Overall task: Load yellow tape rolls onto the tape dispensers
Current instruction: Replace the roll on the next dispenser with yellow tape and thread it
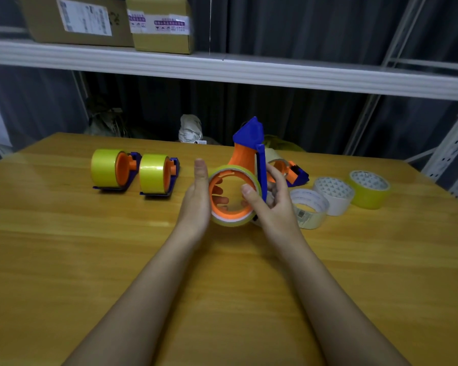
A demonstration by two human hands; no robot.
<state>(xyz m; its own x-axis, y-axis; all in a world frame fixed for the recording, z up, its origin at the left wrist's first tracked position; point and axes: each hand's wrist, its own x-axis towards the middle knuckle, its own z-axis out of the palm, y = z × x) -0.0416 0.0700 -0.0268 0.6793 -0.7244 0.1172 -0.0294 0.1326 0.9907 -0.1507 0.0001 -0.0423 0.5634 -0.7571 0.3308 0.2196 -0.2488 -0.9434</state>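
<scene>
Both hands hold a blue and orange tape dispenser upright above the table's middle, a yellow tape roll sitting around its orange hub. My left hand cups the roll's left side, fingers showing through the hub. My right hand grips the right side, thumb on the hub's rim. Two loaded dispensers lie at the left. Another dispenser lies behind my right hand, partly hidden.
Three loose rolls lie at the right: a clear one, a white one and a yellow one. A white shelf with cardboard boxes hangs over the wooden table's far edge.
</scene>
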